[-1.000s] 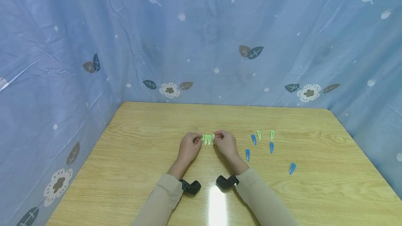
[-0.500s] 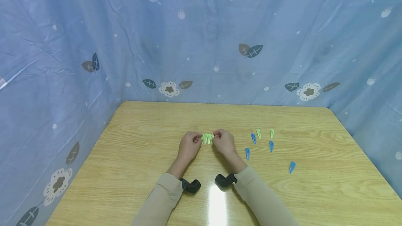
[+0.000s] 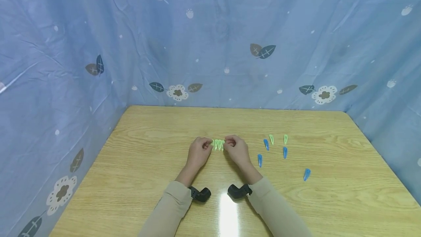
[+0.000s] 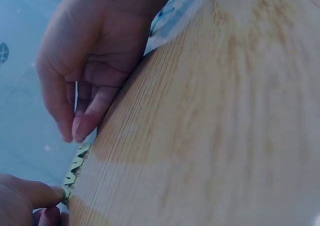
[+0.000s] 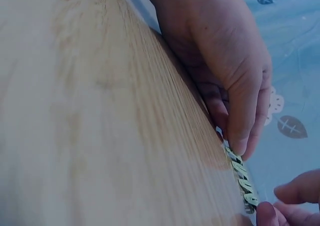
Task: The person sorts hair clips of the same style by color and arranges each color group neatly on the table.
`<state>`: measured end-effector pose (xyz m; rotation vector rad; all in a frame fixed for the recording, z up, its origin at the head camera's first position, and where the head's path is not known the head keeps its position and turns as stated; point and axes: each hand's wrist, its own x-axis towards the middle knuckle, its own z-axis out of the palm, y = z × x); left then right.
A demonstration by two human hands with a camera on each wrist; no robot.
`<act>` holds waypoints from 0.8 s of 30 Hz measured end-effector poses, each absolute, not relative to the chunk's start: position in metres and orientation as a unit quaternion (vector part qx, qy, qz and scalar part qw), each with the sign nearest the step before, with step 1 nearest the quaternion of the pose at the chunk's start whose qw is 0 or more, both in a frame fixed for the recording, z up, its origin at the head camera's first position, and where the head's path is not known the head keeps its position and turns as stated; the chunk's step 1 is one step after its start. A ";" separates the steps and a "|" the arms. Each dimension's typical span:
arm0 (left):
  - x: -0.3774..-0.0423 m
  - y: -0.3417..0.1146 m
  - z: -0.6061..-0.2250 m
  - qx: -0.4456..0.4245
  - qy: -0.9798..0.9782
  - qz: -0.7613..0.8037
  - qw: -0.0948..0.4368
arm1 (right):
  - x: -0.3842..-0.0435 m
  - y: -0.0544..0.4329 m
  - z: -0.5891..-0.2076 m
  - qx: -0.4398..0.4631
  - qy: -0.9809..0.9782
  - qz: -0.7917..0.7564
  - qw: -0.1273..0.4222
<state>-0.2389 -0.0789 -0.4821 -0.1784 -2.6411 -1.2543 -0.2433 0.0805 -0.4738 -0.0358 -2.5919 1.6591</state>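
Note:
A short row of light green snap hair clips (image 3: 217, 145) lies side by side on the wooden table between the two hands. My left hand (image 3: 198, 152) holds the clip at the row's left end with thumb and finger, partly covering it. At the opposite end my right hand (image 3: 238, 153) pinches the last clip, its thumb and forefinger close to the tabletop. In the right wrist view the clips (image 5: 240, 173) stand close together in a line, with right-hand fingertips at the upper end and the left hand (image 5: 295, 198) at the lower end.
To the right lie two loose green hair clips (image 3: 271, 139) and several blue hair clips (image 3: 285, 152), one (image 3: 307, 174) nearer the front. The wooden table (image 3: 148, 156) ends at a blue patterned curtain (image 3: 213, 46) at the back and sides.
The green clips at the right end sit slightly closer together than a second ago. Both hands stay almost in place at the row's ends; the loose clips have not moved.

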 end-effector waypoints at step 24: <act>-0.237 -0.079 -0.482 -0.065 -0.893 -0.430 0.111 | -0.231 0.102 -0.466 0.069 -0.788 0.612 0.001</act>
